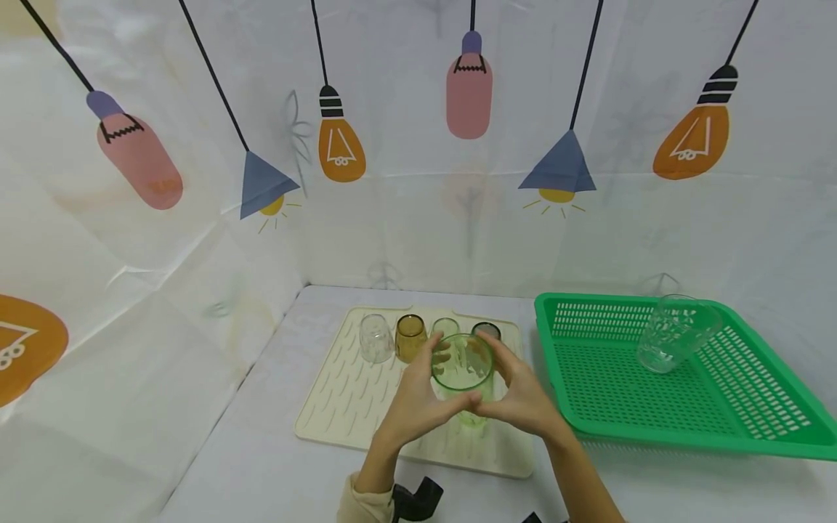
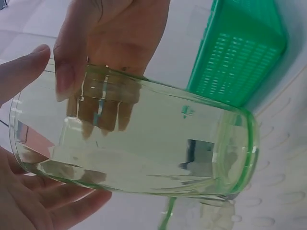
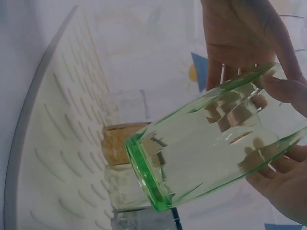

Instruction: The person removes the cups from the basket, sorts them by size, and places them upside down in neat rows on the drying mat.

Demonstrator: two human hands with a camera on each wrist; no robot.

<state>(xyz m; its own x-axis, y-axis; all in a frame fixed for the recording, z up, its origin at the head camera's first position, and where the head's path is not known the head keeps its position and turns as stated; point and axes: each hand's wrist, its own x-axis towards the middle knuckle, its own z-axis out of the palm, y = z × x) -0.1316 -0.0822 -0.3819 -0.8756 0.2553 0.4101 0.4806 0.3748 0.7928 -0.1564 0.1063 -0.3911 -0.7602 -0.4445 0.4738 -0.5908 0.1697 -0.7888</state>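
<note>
A tall pale-green drinking glass (image 1: 463, 363) stands upright between both hands, its rim facing the head camera. My left hand (image 1: 418, 399) curls round its left side, and my right hand (image 1: 521, 396) curls round its right side. Their thumbs meet at the near side. The left wrist view shows the glass (image 2: 158, 139) held around its rim end, with the thick base free. In the right wrist view its green base edge (image 3: 146, 175) hangs apart from the cream ridged drying mat (image 1: 346, 407).
Along the mat's far edge stand a clear glass (image 1: 375, 339), an amber glass (image 1: 410, 335), a small pale-green glass (image 1: 446, 327) and a dark grey glass (image 1: 487, 330). To the right, a green plastic basket (image 1: 680, 438) holds a tilted clear glass (image 1: 673, 334).
</note>
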